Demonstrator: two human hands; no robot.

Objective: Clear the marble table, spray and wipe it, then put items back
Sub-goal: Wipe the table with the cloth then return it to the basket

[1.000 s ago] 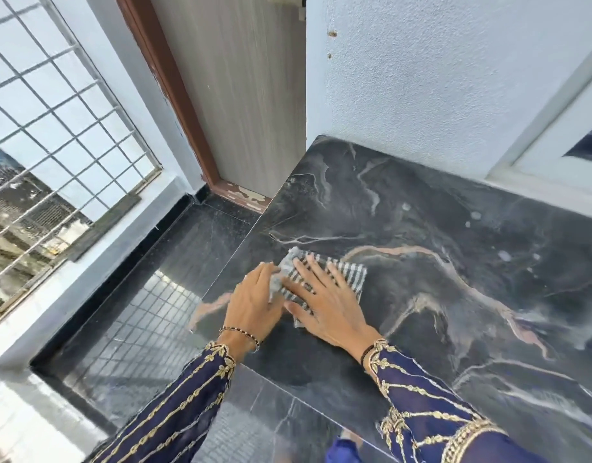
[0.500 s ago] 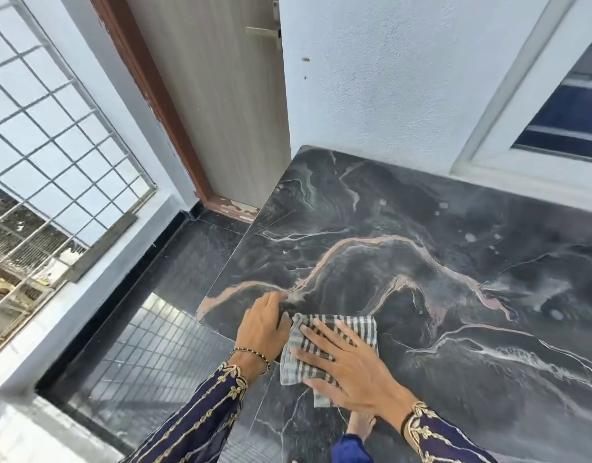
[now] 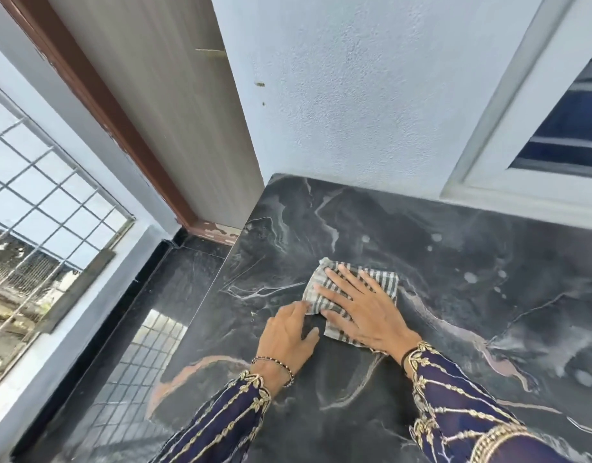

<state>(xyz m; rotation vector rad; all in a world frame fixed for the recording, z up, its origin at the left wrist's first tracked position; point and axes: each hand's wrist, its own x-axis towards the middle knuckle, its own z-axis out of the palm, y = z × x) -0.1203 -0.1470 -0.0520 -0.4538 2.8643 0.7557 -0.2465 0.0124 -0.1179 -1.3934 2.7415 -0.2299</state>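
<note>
The black marble table [image 3: 455, 262] with pale and pinkish veins fills the right of the view, with spray droplets at its far right. A folded grey-and-white checked cloth [image 3: 383, 279] lies flat on it near the left edge. My right hand [image 3: 361, 309] presses flat on the cloth with fingers spread. My left hand [image 3: 287, 335] rests beside it on the marble, its fingertips touching the cloth's near left corner. Both wrists wear navy sleeves with gold embroidery.
A textured white wall [image 3: 354, 95] backs the table, with a white window frame [image 3: 508, 162] at the right. A wooden door [image 3: 174, 111] in a brown frame stands left. A metal grille [image 3: 37, 202] borders the glossy dark floor [image 3: 127, 345].
Both hands have pushed the cloth away from the near edge toward the wall. The view has tilted up and the hands sit farther onto the marble.
</note>
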